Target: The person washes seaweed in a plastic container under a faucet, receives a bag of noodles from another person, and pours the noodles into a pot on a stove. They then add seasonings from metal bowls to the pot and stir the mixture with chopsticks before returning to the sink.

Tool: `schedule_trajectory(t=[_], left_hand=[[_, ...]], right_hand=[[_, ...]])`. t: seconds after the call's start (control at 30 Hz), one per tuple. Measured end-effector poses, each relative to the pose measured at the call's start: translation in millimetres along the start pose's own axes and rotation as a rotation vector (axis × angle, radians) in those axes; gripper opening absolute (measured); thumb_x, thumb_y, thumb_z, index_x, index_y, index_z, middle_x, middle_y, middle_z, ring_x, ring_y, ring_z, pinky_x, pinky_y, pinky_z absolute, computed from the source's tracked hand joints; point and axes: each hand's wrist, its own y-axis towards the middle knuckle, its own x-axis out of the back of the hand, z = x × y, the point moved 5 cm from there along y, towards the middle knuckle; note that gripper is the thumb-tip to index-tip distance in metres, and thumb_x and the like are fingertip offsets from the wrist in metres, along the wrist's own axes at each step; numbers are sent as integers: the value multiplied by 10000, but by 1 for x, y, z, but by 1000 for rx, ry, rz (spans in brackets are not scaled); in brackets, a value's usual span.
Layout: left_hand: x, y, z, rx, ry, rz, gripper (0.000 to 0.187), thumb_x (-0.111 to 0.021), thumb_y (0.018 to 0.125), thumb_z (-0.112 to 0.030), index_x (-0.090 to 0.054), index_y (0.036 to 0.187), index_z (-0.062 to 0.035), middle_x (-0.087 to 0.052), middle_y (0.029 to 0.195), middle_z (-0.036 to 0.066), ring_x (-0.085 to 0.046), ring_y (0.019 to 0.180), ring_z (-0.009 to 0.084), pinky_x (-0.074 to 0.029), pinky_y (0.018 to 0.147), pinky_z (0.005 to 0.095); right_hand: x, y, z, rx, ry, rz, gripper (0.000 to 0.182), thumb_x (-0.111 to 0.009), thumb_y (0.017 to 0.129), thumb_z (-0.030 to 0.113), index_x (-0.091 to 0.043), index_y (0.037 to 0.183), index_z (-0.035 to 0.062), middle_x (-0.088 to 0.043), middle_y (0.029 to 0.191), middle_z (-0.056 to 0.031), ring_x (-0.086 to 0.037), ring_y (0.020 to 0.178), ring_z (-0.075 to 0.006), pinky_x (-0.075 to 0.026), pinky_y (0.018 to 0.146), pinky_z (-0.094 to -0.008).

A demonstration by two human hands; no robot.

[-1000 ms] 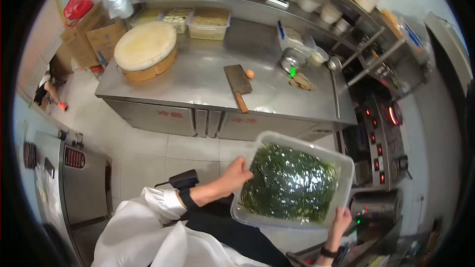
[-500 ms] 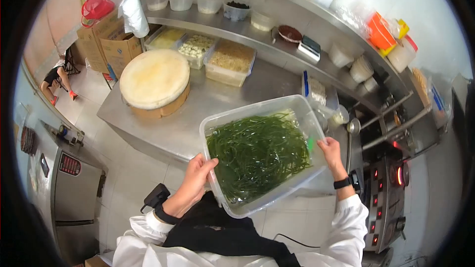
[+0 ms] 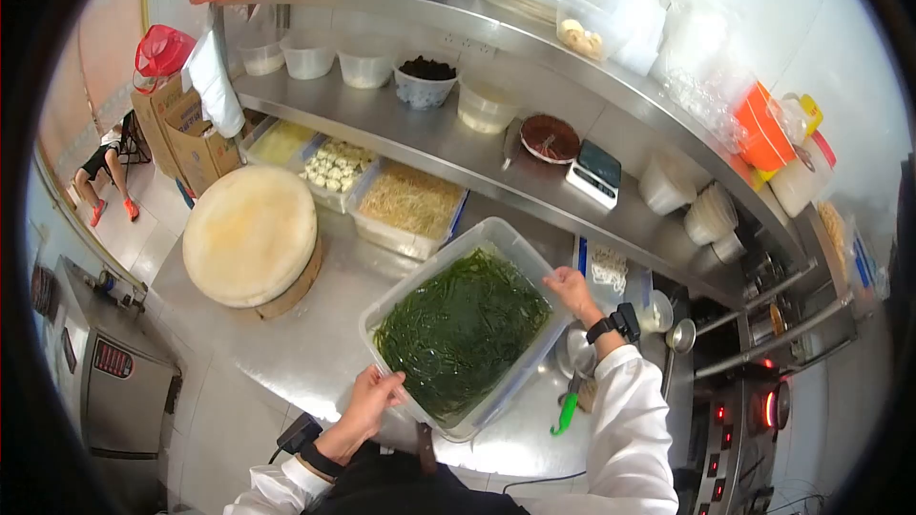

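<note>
Both my hands carry a clear plastic tub [image 3: 508,389] above the steel counter. Thin dark green strands, like shredded seaweed [image 3: 458,339], lie in liquid inside it. My left hand [image 3: 368,404] grips the near left rim, thumb over the edge. At the far right side, my right hand [image 3: 572,294] is closed on the rim. The tub slants in view, one corner toward the shelf. Just right of it, a green-handled tool [image 3: 566,412] lies on the counter beside a metal bowl [image 3: 578,351].
A round chopping block [image 3: 250,236] stands left on the counter [image 3: 348,277]. Behind are tubs of pale shreds [image 3: 408,202] and white cubes [image 3: 336,165]. A shelf [image 3: 363,113] above holds bowls and a scale [image 3: 597,170]. Lit cooking equipment [image 3: 735,434] is at right; a person's legs [image 3: 107,179] show far left.
The tub has moved forward, farther over the counter, with both hands still on it. My view has shifted, showing more of the upper shelf and uncovering the green-handled tool.
</note>
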Motion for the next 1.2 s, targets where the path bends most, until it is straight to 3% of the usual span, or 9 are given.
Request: schedule_trajectory(t=[0.27,0.53,0.57,0.63,0.7,0.83,0.9,0.97,1.2], left_hand=[[-58,91,27,126,-19,20,207,-550,844,-206,-463,980,-76,-511,834,19,-520,774,113,-463,746,294],[-88,156,56,194,84,-41,287,-569,844,-238,-456,1000,-26,-501,972,76,-507,897,167,-481,742,304],[-93,161,59,223,1,-24,300,-565,846,-232,-448,1016,-14,-496,983,82,-507,908,182,-484,750,315],[-101,168,61,270,-76,-12,313,-562,848,-226,-440,1032,-3,-492,994,87,-508,919,198,-488,759,326],[-108,180,52,252,-183,-13,347,-557,851,-210,-413,1067,20,-485,1005,103,-517,926,230,-496,764,342],[-120,202,73,272,-325,-106,415,-559,850,-217,-361,1114,33,-479,990,111,-539,879,246,-503,764,354],[-125,213,80,264,-342,-73,415,-562,848,-214,-358,1113,32,-476,974,103,-549,839,236,-509,753,354],[-135,224,81,267,-360,-41,416,-564,847,-211,-355,1112,31,-473,958,96,-558,799,225,-515,742,353],[-163,258,72,217,-394,-7,262,-551,854,-185,-431,990,5,-454,800,56,-523,630,171,-536,697,345]], right_hand=[[6,90,-74,-38,-197,79,433,-672,710,358,-580,910,-15,-620,813,-171,-594,745,-267,-447,684,-326],[-8,153,-164,-36,-298,104,484,-603,753,404,-563,1060,33,-583,1043,-170,-552,971,-263,-411,842,-334],[-8,161,-168,568,-907,-131,490,-568,783,397,-545,1075,4,-573,1055,-168,-532,1002,-265,-397,863,-336],[-39,150,-200,1184,-1477,-373,498,-533,813,389,-527,1090,-25,-564,1067,-166,-512,1033,-267,-383,883,-337],[-28,174,-243,181,-441,-111,520,-510,814,386,-435,1239,95,-400,1291,-154,-397,1166,-289,-346,938,-391],[-43,160,-142,172,-987,216,562,-544,782,368,-441,1204,11,-412,1252,-215,-413,1140,-328,-350,929,-400],[-22,109,-75,-125,-692,292,568,-578,766,333,-430,1205,5,-343,1291,-226,-394,1149,-334,-345,929,-412],[-11,49,-25,318,-712,40,532,-601,757,275,-436,1185,5,-297,1312,-206,-382,1158,-319,-342,928,-418],[44,-136,87,290,-17,427,342,-571,787,104,-500,1120,65,-403,1239,-129,-449,1080,-292,-395,879,-354]])
